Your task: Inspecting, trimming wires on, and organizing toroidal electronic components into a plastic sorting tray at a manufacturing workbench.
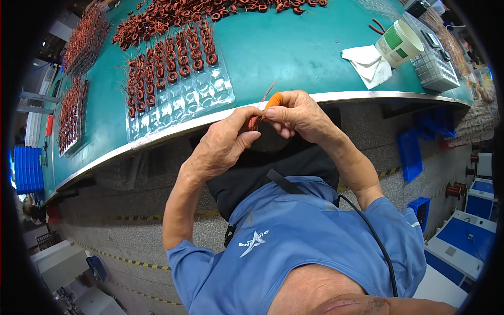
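Observation:
Just off the table's front edge, my left hand [223,139] grips a small ring-shaped coil wound with copper-red wire [253,124] between thumb and fingers. My right hand [300,116] meets it there, thumb and index finger pinched together at the coil's wire end. An orange finger cover [275,100] sits on the right index finger. One thin reddish wire lead [269,89] sticks up between the two hands. The fingers partly hide the coil.
On the green table [283,52], a clear plastic tray [210,94] holds rows of similar coils, with a heap of coils [173,16] behind it. To the right are a white cloth [369,65], a white-and-green bucket [400,44] and pliers [376,26]. Filled trays [73,115] stand left.

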### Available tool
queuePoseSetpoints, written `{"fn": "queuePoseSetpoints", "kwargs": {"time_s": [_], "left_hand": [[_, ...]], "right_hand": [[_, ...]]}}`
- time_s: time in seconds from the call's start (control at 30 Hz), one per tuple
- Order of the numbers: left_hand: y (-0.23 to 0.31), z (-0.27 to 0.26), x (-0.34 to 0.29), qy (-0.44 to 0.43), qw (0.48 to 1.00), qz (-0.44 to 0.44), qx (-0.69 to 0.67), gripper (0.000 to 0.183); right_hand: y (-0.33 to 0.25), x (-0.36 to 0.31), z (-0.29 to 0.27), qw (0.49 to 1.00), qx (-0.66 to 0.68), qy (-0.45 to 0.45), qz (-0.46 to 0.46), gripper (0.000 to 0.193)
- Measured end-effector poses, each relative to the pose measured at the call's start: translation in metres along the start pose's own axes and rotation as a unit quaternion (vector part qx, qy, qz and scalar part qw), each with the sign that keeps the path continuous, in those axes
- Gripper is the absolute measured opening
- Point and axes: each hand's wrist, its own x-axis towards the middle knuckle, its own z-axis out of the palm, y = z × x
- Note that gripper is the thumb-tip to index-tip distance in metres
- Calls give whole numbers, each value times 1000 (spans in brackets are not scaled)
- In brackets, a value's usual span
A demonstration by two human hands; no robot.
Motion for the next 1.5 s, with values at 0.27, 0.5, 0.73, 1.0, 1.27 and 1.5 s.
{"fn": "queuePoseSetpoints", "kwargs": {"time_s": [0.27,0.5,0.73,1.0,1.27,1.5], "left_hand": [[12,-1,3,10,994,43,99,34],[-10,28,0,106,994,-11,10,31],[-12,43,2,134,989,-7,-66,33],[-14,56,0,168,973,20,-158,33],[-21,75,6,152,880,126,-432,33],[-21,63,3,167,893,10,-419,39]], "right_hand": [[1,1,-4,999,20,-35,36,25],[-4,-8,2,998,-46,30,-7,23],[-10,-21,11,992,-71,94,-41,22],[-4,-23,3,998,26,48,-23,21],[1,-14,4,991,124,19,-37,22],[6,-11,9,994,-17,38,-104,22]]}}
